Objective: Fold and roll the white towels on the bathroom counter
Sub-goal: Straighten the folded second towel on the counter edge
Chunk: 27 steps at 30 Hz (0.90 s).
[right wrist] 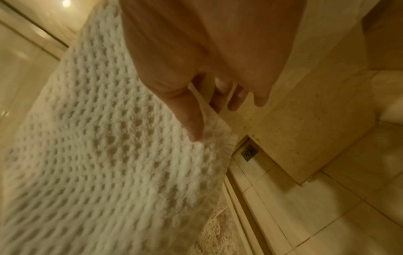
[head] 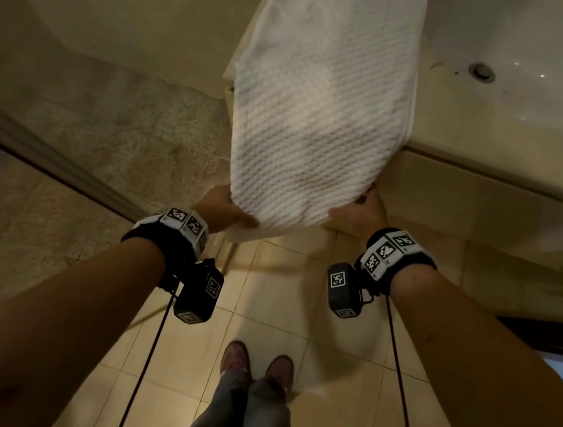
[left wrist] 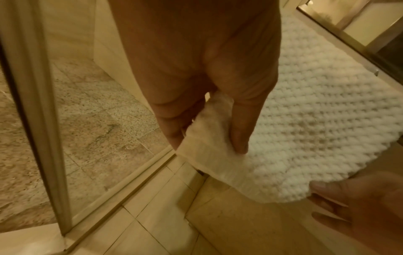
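Observation:
A long white waffle-weave towel (head: pixel 321 107) lies lengthwise on the counter (head: pixel 427 148) and hangs past its front edge toward me. My left hand (head: pixel 225 209) pinches the towel's near left corner, thumb on top of the towel (left wrist: pixel 305 120) and fingers beneath. My right hand (head: pixel 359 214) pinches the near right corner of the towel (right wrist: pixel 109 155) the same way, its other fingers hanging loose. Both hands hold the near end in the air in front of the counter.
A white sink basin (head: pixel 528 65) with a drain (head: pixel 481 72) sits right of the towel. A glass shower door (left wrist: pixel 43 120) and speckled stone floor stand at the left. Tiled floor (head: pixel 296 335), my shoes, and a floor drain (right wrist: pixel 249 152) lie below.

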Motion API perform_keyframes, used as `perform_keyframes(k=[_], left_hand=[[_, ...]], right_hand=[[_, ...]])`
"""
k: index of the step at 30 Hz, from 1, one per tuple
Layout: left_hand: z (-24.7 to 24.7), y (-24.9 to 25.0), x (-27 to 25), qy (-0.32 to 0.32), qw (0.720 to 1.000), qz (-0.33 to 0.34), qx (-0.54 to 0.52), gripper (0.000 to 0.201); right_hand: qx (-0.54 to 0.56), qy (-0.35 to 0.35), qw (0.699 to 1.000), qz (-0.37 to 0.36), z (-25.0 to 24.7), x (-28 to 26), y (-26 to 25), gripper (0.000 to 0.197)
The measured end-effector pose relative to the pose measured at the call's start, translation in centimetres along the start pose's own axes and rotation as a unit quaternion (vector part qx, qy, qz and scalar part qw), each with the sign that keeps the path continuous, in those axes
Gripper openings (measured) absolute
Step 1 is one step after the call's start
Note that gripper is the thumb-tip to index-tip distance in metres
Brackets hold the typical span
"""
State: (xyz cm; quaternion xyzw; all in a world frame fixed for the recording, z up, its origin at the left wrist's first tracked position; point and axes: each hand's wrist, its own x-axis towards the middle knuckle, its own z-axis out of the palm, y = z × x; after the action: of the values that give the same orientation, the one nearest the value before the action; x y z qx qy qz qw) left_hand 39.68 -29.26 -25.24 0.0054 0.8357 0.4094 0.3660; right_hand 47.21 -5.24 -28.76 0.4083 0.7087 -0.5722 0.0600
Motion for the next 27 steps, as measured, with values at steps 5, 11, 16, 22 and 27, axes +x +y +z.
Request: perform_keyframes(k=[5, 11, 16, 22, 27], left_hand=[[0.3, -0.8, -0.4, 0.027, 0.999, -0.037, -0.008, 0.057], [0.9, -1.3, -1.8, 0.028, 0.997, -0.039, -0.062, 0.038], [0.6, -1.5, -2.8, 0.02, 0.985, -0.076, -0.151, 0.019], [-0.6, -2.1, -3.5, 0.082, 0.978, -0.07, -0.181, 0.031], [-1.1, -1.9, -4.5, 0.084, 0.987, 0.028, -0.132, 0.022]], right_hand=[[0.048, 0.004, 0.999, -0.002, 0.4, -1.5, 1.4, 0.089], [-0.007, 0.027, 0.999, -0.023, 0.3, -5.1, 4.6, 0.037], [0.106, 0.038, 0.993, 0.031, 0.4, -6.7, 5.6, 0.017], [0.071, 0.078, 0.994, -0.001, -1.1, -8.2, 5.2, 0.025], [0.067, 0.031, 0.997, -0.038, -2.2, -9.9, 3.6, 0.017]])
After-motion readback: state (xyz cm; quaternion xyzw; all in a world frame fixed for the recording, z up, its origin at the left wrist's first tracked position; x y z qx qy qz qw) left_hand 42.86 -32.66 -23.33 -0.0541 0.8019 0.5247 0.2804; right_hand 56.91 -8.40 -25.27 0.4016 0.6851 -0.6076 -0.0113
